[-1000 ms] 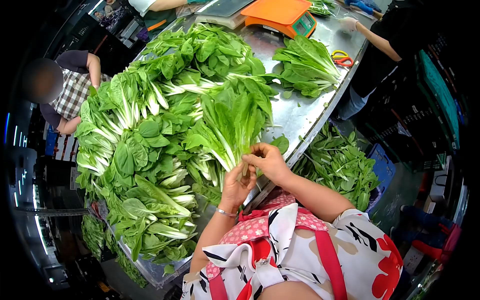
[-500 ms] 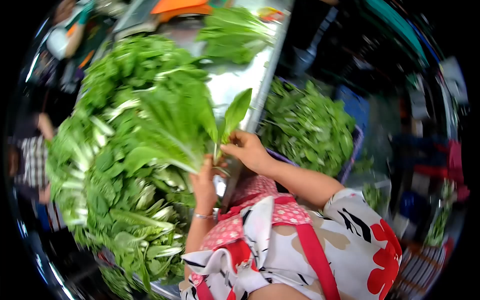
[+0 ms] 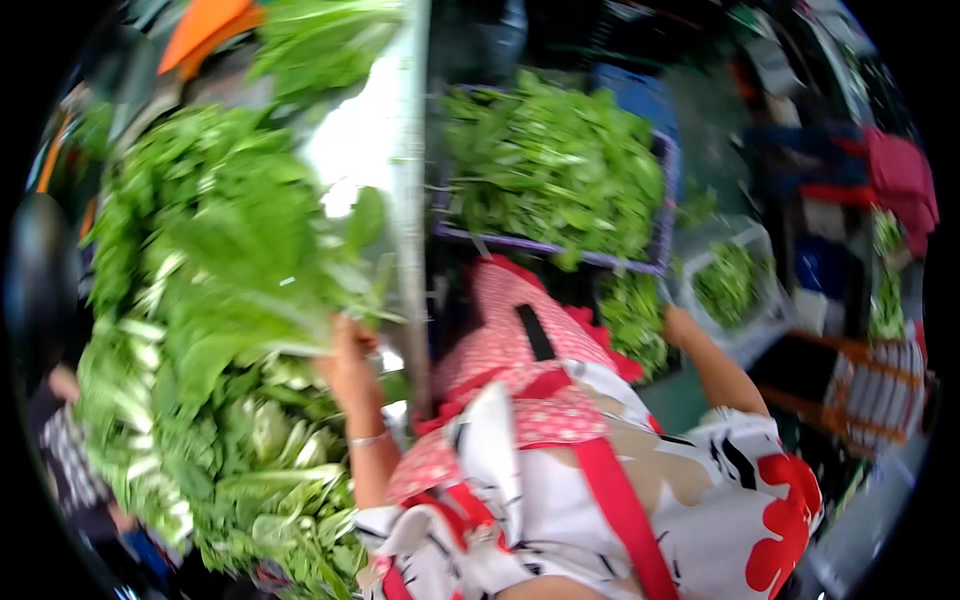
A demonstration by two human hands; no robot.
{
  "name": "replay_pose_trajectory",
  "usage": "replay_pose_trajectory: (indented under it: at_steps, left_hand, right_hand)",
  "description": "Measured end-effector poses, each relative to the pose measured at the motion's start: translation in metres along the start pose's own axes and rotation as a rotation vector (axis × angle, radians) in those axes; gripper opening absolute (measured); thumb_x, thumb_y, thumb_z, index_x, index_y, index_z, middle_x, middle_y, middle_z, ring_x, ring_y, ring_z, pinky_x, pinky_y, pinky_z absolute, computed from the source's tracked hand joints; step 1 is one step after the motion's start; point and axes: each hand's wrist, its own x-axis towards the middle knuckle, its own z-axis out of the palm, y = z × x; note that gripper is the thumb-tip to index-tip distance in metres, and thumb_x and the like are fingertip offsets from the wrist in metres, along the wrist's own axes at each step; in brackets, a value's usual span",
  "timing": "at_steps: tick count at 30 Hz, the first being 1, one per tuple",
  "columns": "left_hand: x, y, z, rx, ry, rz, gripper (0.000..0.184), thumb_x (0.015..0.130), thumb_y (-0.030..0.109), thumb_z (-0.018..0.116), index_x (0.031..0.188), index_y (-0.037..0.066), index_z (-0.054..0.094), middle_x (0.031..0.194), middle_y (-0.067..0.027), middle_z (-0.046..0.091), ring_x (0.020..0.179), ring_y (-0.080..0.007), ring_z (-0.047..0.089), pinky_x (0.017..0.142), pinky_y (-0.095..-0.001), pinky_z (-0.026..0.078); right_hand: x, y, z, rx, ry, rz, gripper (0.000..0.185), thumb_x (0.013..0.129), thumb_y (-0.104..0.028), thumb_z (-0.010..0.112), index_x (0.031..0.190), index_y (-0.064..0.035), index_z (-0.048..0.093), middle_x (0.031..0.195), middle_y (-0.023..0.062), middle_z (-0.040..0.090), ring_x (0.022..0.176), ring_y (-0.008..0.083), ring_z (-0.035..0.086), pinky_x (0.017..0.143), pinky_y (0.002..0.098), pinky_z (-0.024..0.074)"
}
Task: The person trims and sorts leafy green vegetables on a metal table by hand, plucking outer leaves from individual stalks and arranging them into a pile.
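My left hand [image 3: 352,350] is closed round the pale stem ends of a bunch of light-green leafy lettuce [image 3: 240,260]. Its broad leaves fan out over the heap of greens [image 3: 130,430] on the metal table. My right hand [image 3: 683,328] is low on my right side, beside some small leafy greens [image 3: 635,325] below the purple crate. Its fingers are blurred and partly hidden, so whether it grips anything cannot be made out.
A purple crate [image 3: 660,200] full of loose green leaves stands right of the metal table [image 3: 408,250]. Nearby are a clear plastic container [image 3: 755,240] with greens and a wooden-framed stool [image 3: 870,390]. An orange object [image 3: 205,35] lies at the table's far end. Another person [image 3: 75,450] is at left.
My right hand has left the stems beside my left hand and moved down to my right. My left hand still holds the lettuce. The view has turned right.
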Motion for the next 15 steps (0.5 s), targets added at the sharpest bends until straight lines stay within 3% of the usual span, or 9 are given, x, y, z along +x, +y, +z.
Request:
replay_pose_trajectory:
  at_steps: [1, 2, 4, 6, 9, 12, 13, 14, 15]
  left_hand:
    - [0.002, -0.007, -0.001, 0.019, 0.021, 0.008, 0.025, 0.085, 0.023, 0.053, 0.066, 0.009, 0.049, 0.055, 0.0001, 0.046, 0.048, -0.0085, 0.044, 0.045, -0.0219, 0.034]
    - [0.001, -0.004, -0.002, -0.019, -0.053, 0.018, 0.023, 0.086, 0.023, 0.053, 0.069, 0.007, 0.05, 0.055, -0.0002, 0.048, 0.049, -0.0083, 0.046, 0.045, -0.0212, 0.035]
    - [0.002, 0.003, 0.002, 0.011, -0.06, 0.001, 0.017, 0.085, 0.017, 0.054, 0.076, 0.004, 0.049, 0.054, -0.0016, 0.049, 0.045, -0.008, 0.045, 0.041, -0.0209, 0.035]
    - [0.002, 0.004, 0.001, 0.055, -0.09, 0.019, 0.016, 0.083, 0.015, 0.055, 0.084, 0.001, 0.047, 0.056, -0.002, 0.049, 0.045, -0.0081, 0.045, 0.04, -0.02, 0.035]
    - [-0.002, 0.005, 0.007, 0.07, -0.097, 0.065, 0.016, 0.084, 0.013, 0.053, 0.087, 0.0, 0.045, 0.058, -0.0008, 0.048, 0.044, -0.0057, 0.044, 0.04, -0.0191, 0.034]
    - [-0.005, -0.008, 0.003, 0.311, -0.103, 0.224, 0.018, 0.079, 0.011, 0.053, 0.091, -0.002, 0.049, 0.062, -0.0157, 0.053, 0.053, -0.0269, 0.053, 0.052, -0.0342, 0.043]
    - [-0.008, 0.002, 0.006, 0.354, -0.114, 0.205, 0.022, 0.076, 0.011, 0.054, 0.093, -0.002, 0.05, 0.07, -0.0224, 0.055, 0.066, -0.0386, 0.055, 0.06, -0.0408, 0.044]
    - [-0.009, -0.004, 0.005, 0.45, -0.103, 0.144, 0.023, 0.077, 0.014, 0.055, 0.092, -0.002, 0.049, 0.074, -0.0239, 0.056, 0.07, -0.0405, 0.056, 0.061, -0.0408, 0.044]
    - [-0.01, -0.001, 0.008, 0.439, -0.071, 0.18, 0.024, 0.077, 0.015, 0.055, 0.092, -0.002, 0.049, 0.075, -0.0245, 0.056, 0.072, -0.041, 0.056, 0.061, -0.0414, 0.044]
  right_hand:
    - [0.01, 0.005, 0.012, 0.017, -0.008, -0.068, 0.051, 0.067, -0.017, 0.068, 0.111, 0.0004, 0.05, 0.098, 0.0218, 0.058, 0.09, 0.0342, 0.057, 0.077, 0.04, 0.0458]
    - [0.024, 0.0, 0.025, 0.122, 0.169, -0.071, 0.055, 0.067, -0.018, 0.069, 0.114, 0.0005, 0.048, 0.096, 0.0209, 0.058, 0.091, 0.0327, 0.057, 0.078, 0.0385, 0.0456]
    - [0.023, -0.081, -0.014, 0.554, 0.329, -0.303, 0.051, 0.072, -0.017, 0.067, 0.115, -0.0001, 0.047, 0.092, 0.015, 0.06, 0.088, 0.0244, 0.059, 0.076, 0.0346, 0.0466]
    - [0.002, -0.181, -0.06, 0.846, 0.378, -0.663, 0.049, 0.076, -0.008, 0.063, 0.12, -0.0017, 0.043, 0.101, 0.0127, 0.057, 0.092, 0.0193, 0.057, 0.078, 0.0306, 0.0459]
    - [-0.049, -0.301, -0.105, 1.085, 0.097, -1.013, 0.073, 0.071, -0.01, 0.069, 0.129, -0.0005, 0.027, 0.112, 0.0164, 0.051, 0.102, 0.0213, 0.052, 0.084, 0.034, 0.0431]
    - [-0.068, -0.372, -0.111, 1.365, -0.201, -1.048, 0.079, 0.067, -0.014, 0.073, 0.127, 0.004, 0.026, 0.114, 0.0178, 0.049, 0.104, 0.0208, 0.049, 0.088, 0.0354, 0.0403]
    - [-0.073, -0.384, -0.118, 1.346, -0.264, -1.051, 0.073, 0.067, -0.011, 0.073, 0.124, 0.0029, 0.029, 0.113, 0.0151, 0.049, 0.103, 0.0191, 0.049, 0.088, 0.033, 0.0405]
    - [-0.076, -0.393, -0.127, 1.328, -0.323, -1.05, 0.068, 0.068, -0.009, 0.072, 0.122, 0.0018, 0.032, 0.112, 0.0125, 0.049, 0.102, 0.0174, 0.049, 0.087, 0.0306, 0.0406]
    - [-0.071, -0.4, -0.124, 1.264, -0.206, -1.03, 0.062, 0.068, -0.01, 0.072, 0.116, 0.0031, 0.036, 0.109, 0.0105, 0.049, 0.099, 0.0156, 0.048, 0.086, 0.0274, 0.0403]
